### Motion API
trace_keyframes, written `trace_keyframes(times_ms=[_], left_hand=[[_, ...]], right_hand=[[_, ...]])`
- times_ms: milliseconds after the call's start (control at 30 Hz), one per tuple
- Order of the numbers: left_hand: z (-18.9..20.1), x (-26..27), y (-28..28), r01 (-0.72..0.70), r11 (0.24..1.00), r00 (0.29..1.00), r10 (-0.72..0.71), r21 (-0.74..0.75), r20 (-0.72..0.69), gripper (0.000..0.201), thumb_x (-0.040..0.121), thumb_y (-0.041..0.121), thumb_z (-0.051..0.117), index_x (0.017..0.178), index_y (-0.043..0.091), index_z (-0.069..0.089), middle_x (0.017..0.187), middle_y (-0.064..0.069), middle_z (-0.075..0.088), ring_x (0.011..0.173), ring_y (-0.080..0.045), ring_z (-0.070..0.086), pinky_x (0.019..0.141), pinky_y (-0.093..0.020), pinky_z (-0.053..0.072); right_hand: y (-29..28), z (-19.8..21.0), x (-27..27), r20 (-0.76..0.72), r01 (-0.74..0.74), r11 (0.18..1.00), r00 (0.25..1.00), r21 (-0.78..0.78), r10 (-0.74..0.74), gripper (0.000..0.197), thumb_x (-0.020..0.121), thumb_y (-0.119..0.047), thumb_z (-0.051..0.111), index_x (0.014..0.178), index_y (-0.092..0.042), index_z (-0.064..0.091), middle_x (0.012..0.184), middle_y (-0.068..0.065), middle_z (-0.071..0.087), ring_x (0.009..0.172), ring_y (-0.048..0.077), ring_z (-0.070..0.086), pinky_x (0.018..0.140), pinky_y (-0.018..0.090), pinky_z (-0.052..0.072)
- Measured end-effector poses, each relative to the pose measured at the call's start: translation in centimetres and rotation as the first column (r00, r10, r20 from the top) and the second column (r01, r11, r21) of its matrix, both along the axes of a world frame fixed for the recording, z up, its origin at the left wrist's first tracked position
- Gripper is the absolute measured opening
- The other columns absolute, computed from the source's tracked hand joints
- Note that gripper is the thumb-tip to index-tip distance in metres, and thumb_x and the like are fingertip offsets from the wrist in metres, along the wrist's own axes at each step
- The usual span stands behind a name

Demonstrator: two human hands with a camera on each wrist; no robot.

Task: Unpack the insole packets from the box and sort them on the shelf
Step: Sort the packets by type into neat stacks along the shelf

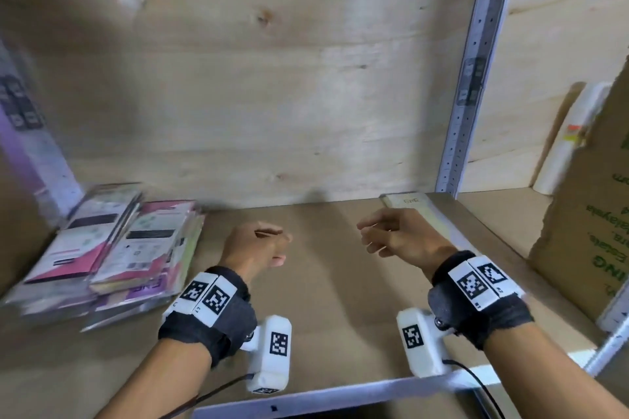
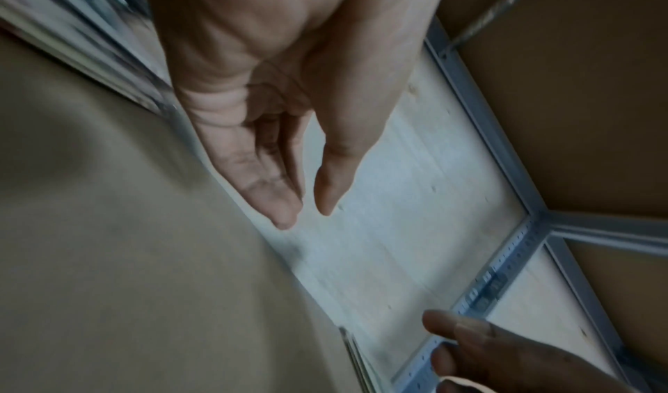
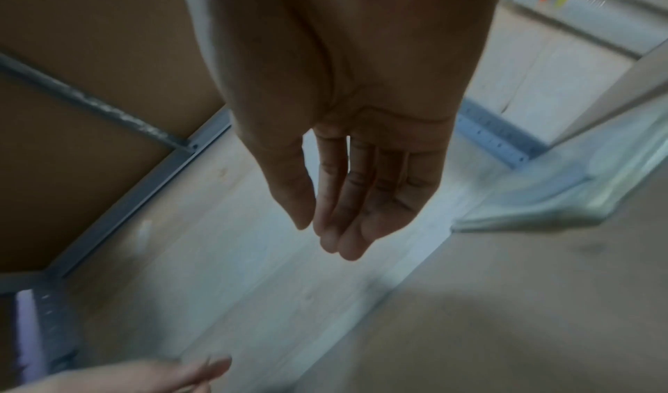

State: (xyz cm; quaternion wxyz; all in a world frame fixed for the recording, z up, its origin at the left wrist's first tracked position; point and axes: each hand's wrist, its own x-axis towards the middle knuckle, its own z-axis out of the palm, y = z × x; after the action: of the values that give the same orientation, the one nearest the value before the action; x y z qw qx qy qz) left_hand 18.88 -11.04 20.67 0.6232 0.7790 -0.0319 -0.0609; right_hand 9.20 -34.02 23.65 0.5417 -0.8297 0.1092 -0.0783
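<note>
Several pink and white insole packets [image 1: 112,245] lie in overlapping stacks at the left of the brown shelf board [image 1: 323,299]. One pale packet [image 1: 412,206] lies flat at the back right of the board, seen as clear plastic [image 3: 549,202] in the right wrist view. My left hand [image 1: 262,248] hovers over the middle of the shelf, empty, with fingers relaxed [image 2: 275,199]. My right hand [image 1: 391,235] hovers just left of the pale packet, also empty, its fingers [image 3: 343,233] nearly straight. Neither hand touches a packet.
A tall purple packet [image 1: 23,133] leans against the left wall. The cardboard box [image 1: 589,214] stands in the neighbouring bay at the right, behind a grey metal upright [image 1: 473,78], with a white roll [image 1: 575,133] behind it. A plywood back panel [image 1: 255,85] closes the shelf.
</note>
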Motion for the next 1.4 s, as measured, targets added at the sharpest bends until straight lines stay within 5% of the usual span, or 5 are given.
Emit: trace_keyframes(times_ms=[500,767,933,1133,1400], left_hand=[[2.6,2.4,16.9,-0.3,0.947,0.941,0.313,-0.112,0.13,0.016,0.093,0.024,0.066,0.086,0.012,0.073,0.077,-0.004,0.076,0.061,-0.011,0.069,0.054,-0.019,0.054],[2.7,3.2,21.1,-0.392,0.911,0.908,0.406,-0.129,0.107,0.015,0.094,0.028,0.066,0.087,0.017,0.074,0.077,-0.002,0.076,0.063,-0.011,0.069,0.061,-0.022,0.056],[2.6,2.7,22.4,-0.381,0.913,0.914,0.396,-0.147,0.087,0.017,0.094,0.021,0.066,0.087,0.008,0.073,0.066,-0.002,0.071,0.057,-0.012,0.063,0.054,-0.021,0.054],[2.4,2.4,23.5,-0.371,0.921,0.921,0.382,-0.12,0.083,0.015,0.093,0.02,0.065,0.083,0.012,0.073,0.061,0.002,0.068,0.054,-0.012,0.06,0.061,-0.026,0.052],[1.4,1.8,21.2,-0.263,0.964,0.96,0.258,0.04,0.104,0.019,0.088,0.001,0.065,0.09,0.019,0.07,0.081,-0.011,0.072,0.062,-0.019,0.067,0.069,-0.034,0.064]], right_hand=[[20.8,-0.9,10.6,-0.194,-0.329,0.943,0.923,0.05,0.332,0.018,0.095,-0.004,0.055,0.109,0.002,0.064,0.078,0.008,0.064,0.06,0.015,0.058,0.055,0.02,0.047],[28.2,-2.0,15.9,-0.352,-0.288,0.948,0.909,-0.137,0.225,0.046,0.082,-0.048,0.074,0.078,-0.009,0.049,0.069,0.011,0.054,0.065,0.027,0.055,0.069,0.037,0.053],[29.5,-4.6,16.9,-0.356,-0.287,0.903,0.919,-0.319,0.167,0.085,0.066,-0.065,0.077,0.124,-0.006,0.056,0.118,0.014,0.066,0.104,0.032,0.066,0.089,0.04,0.054],[27.9,-4.7,17.0,-0.394,-0.307,0.929,0.895,-0.207,0.208,0.062,0.074,-0.047,0.081,0.114,-0.003,0.062,0.112,0.017,0.069,0.103,0.036,0.067,0.094,0.049,0.054],[22.2,-3.0,12.3,-0.266,-0.287,0.942,0.907,0.177,0.326,0.017,0.088,-0.006,0.071,0.081,-0.005,0.055,0.073,0.015,0.055,0.052,0.015,0.041,0.047,0.024,0.03]])
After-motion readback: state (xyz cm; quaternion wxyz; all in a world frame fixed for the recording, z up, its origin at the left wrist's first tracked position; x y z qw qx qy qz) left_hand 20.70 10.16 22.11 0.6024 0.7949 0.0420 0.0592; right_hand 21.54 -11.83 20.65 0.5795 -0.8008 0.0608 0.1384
